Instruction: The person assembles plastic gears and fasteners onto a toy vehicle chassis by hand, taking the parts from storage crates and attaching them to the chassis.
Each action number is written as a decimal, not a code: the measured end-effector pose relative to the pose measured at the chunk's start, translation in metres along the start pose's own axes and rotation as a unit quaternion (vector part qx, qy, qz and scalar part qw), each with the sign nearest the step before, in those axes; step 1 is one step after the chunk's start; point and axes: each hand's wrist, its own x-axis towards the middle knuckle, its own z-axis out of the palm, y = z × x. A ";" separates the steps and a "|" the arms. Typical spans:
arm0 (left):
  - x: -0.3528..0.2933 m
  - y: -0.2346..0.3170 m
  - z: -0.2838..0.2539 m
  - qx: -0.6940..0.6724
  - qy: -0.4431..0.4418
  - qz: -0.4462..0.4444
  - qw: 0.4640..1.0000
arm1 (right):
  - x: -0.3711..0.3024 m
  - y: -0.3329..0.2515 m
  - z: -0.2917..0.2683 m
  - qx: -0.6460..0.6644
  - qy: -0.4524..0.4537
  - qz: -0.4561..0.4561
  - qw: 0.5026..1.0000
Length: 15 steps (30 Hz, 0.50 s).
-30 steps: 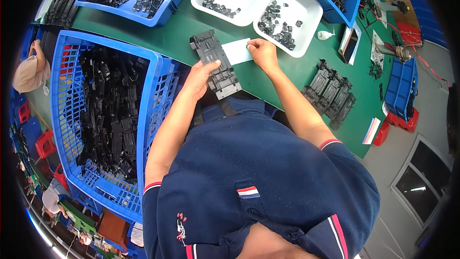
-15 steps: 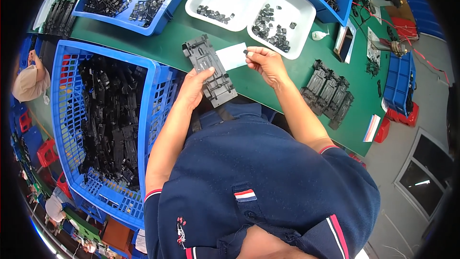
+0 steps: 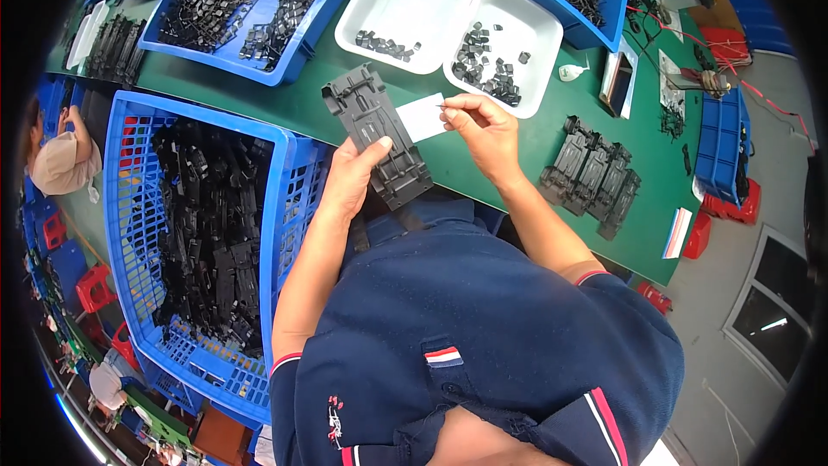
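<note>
The smooth green surface (image 3: 453, 164), the blue lattice plastic crate (image 3: 274, 224) and the glossy white trays (image 3: 405, 9) stay put; the change is in the hands. The long black part (image 3: 379, 125), ribbed, slotted and seemingly hard plastic, has tipped, losing the pale sheen on its near end. It sits at the surface's near edge, pinched by the left hand (image 3: 349, 174), thumb on top, fingers hidden beneath. The right hand (image 3: 490, 136) pinches a tiny dark piece (image 3: 441, 106) beside the flat white card (image 3: 421, 119); it now looks thin, edge-on. Part and piece remain apart, so they seem unjoined.
</note>
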 end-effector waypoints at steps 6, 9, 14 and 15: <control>-0.011 0.012 0.010 0.020 -0.015 0.028 0.999 | 0.001 -0.018 0.004 -0.259 -0.005 -0.326 0.909; -0.015 0.015 0.015 0.029 -0.021 0.037 0.999 | -0.003 -0.025 0.009 -0.264 0.005 -0.343 0.901; -0.021 0.022 0.024 0.038 -0.027 0.047 0.998 | -0.005 -0.033 0.010 -0.272 0.000 -0.362 0.892; -0.022 0.022 0.025 0.045 -0.029 0.048 0.997 | -0.005 -0.034 0.011 -0.271 0.000 -0.363 0.891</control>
